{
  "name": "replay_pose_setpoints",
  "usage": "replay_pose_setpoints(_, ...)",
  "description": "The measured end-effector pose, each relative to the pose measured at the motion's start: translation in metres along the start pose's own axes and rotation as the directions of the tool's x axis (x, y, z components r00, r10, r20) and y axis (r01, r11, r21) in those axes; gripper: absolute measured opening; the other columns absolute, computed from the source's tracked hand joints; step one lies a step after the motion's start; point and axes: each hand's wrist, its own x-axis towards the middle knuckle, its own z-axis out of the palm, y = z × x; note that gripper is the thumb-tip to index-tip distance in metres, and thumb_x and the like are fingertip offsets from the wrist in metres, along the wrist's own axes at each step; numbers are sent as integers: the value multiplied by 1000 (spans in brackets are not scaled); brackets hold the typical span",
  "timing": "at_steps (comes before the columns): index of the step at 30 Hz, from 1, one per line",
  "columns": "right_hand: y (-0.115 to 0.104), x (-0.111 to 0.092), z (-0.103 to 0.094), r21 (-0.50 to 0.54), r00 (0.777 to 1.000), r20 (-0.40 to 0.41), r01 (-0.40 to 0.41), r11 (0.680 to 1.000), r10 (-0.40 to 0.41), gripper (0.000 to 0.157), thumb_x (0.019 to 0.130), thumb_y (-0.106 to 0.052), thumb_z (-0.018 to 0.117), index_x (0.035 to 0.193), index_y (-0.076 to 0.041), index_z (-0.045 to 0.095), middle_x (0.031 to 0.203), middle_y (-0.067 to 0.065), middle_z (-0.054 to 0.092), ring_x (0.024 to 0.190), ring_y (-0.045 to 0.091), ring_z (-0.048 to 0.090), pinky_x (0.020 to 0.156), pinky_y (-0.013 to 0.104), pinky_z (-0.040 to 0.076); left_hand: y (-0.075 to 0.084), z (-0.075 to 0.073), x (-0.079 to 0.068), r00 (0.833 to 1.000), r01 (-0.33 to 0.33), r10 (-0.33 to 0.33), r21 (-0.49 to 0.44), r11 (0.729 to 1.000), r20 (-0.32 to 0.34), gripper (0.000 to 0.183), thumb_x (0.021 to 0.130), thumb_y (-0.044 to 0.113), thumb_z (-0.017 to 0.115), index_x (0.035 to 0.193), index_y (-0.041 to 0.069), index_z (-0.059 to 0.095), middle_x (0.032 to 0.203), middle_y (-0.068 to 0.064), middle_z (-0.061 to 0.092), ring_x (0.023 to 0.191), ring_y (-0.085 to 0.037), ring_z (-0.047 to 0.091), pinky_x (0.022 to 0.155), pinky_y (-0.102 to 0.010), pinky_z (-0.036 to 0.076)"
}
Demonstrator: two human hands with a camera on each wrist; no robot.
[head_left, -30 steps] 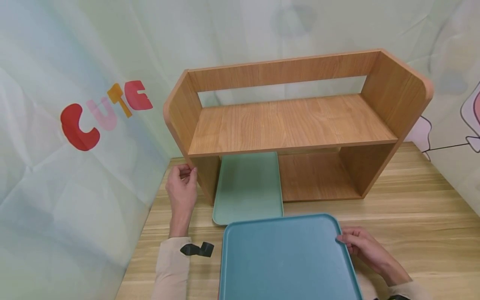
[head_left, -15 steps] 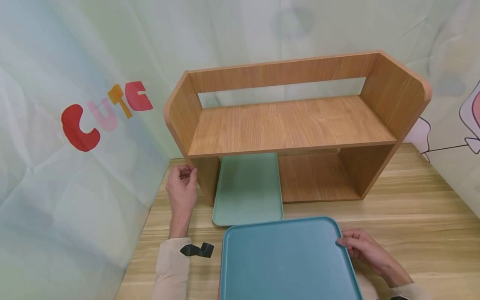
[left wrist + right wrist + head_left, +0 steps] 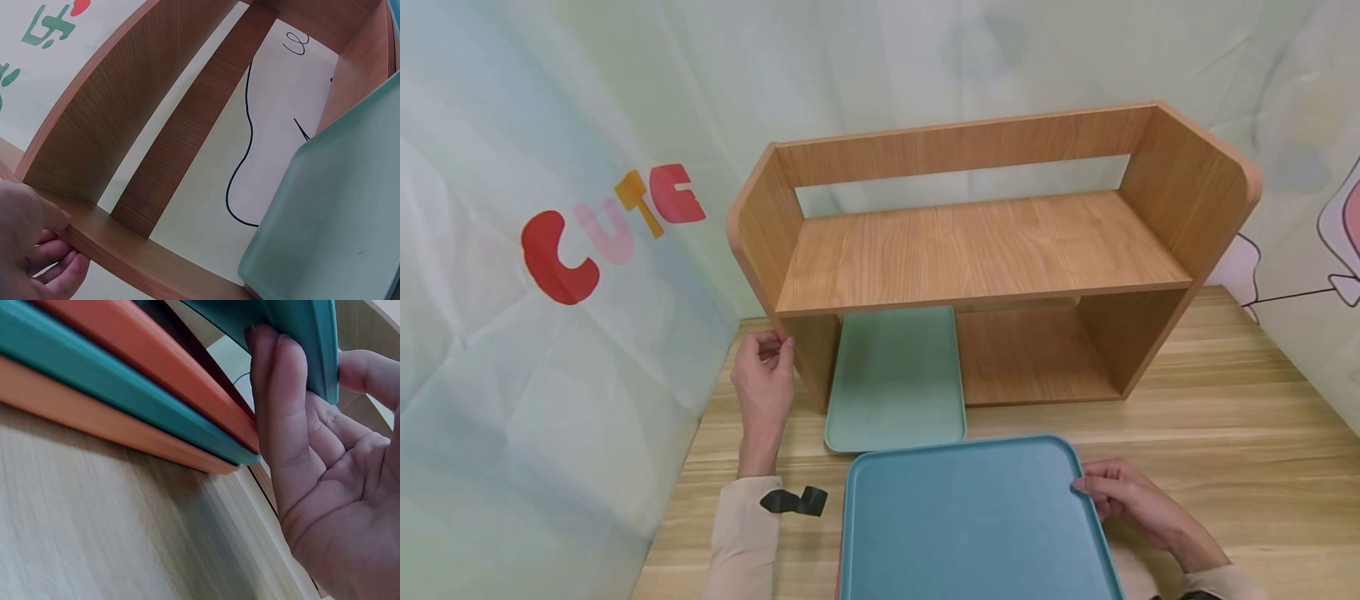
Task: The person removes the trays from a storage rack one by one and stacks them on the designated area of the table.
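My left hand (image 3: 763, 375) pinches the front edge of the left side panel of a wooden shelf (image 3: 985, 250); in the left wrist view its thumb and fingers (image 3: 65, 275) lie on either side of that edge. A blue tray (image 3: 970, 517) is in front of the shelf, and my right hand (image 3: 1138, 500) grips it by its right edge. The right wrist view shows this tray (image 3: 322, 356) raised at the hand, above a stack of orange and teal trays (image 3: 156, 406). A green tray (image 3: 898, 383) lies in the shelf's lower left, its front end sticking out.
The shelf stands on a wood-grain table (image 3: 1247, 450), its lower right part beside the green tray showing bare board (image 3: 1037, 358). A printed cloth (image 3: 587, 400) hangs close on the left and behind.
The blue tray's far edge has come slightly closer to me, along with the right hand. The left hand keeps its place on the shelf panel.
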Motion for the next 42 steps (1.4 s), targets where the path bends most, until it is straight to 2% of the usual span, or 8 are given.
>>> replay_pose_setpoints(7,-1,-2,-2,-64,999,-9,-37,997,36,33,99,0,35,95,-9,66,84,-6,70,69,4,65,62,21,55,-1,0,-1,1000,3,-3,8,1000,0,20,92,13,62,103,-3,58,101,-15,61,92,-21,62,79,-32,56)
replay_pose_setpoints(12,-5,-3,-1,-186,995,-72,-77,979,64,23,98,-3,41,81,8,52,71,-10,61,60,1,59,55,20,52,-1,0,-1,1000,10,-10,-1,1000,3,20,92,13,61,104,-3,58,102,-16,61,92,-22,62,81,-34,56)
replay_pose_setpoints(16,-8,-3,0,-295,992,-97,-105,950,79,29,97,-5,44,75,14,40,54,11,47,53,2,54,49,23,49,0,0,0,1000,14,-14,-9,1000,6,20,92,13,61,104,-3,57,102,-16,61,93,-22,61,81,-34,56)
replay_pose_setpoints(21,-10,-2,0,-396,988,-124,-133,909,90,33,97,-8,47,69,10,41,59,31,39,48,2,48,45,24,46,0,1,0,1000,13,-13,-9,1000,2,20,92,12,61,104,-3,58,102,-16,61,92,-20,61,80,-33,56)
replay_pose_setpoints(28,-8,-1,-1,-489,975,-184,-199,849,123,35,96,-12,50,67,7,43,56,26,35,46,0,42,40,20,35,0,1,0,1000,16,-16,-10,1000,-3,20,92,12,61,104,-4,58,102,-16,61,93,-22,62,81,-34,56)
replay_pose_setpoints(32,-6,1,-2,-498,977,-175,-193,846,120,37,96,-11,51,66,7,41,53,22,31,44,-2,36,38,18,26,0,2,0,1000,19,-19,-4,1000,-4,20,92,11,61,104,-4,57,102,-17,61,93,-23,62,81,-35,56)
replay_pose_setpoints(39,-4,3,-3,-506,974,-182,-209,837,133,37,96,-11,51,67,9,41,51,-7,38,43,-3,35,37,18,26,1,2,1,1000,20,-20,-10,1000,1,20,92,11,61,105,-5,57,103,-17,61,93,-24,62,81,-37,56)
replay_pose_setpoints(42,-4,3,-3,-508,974,-183,-211,835,135,37,96,-11,51,67,10,41,49,-3,36,42,-2,35,37,18,26,0,2,1,1000,20,-20,-3,1000,0,20,92,11,60,105,-5,57,103,-17,61,93,-23,62,81,-37,56)
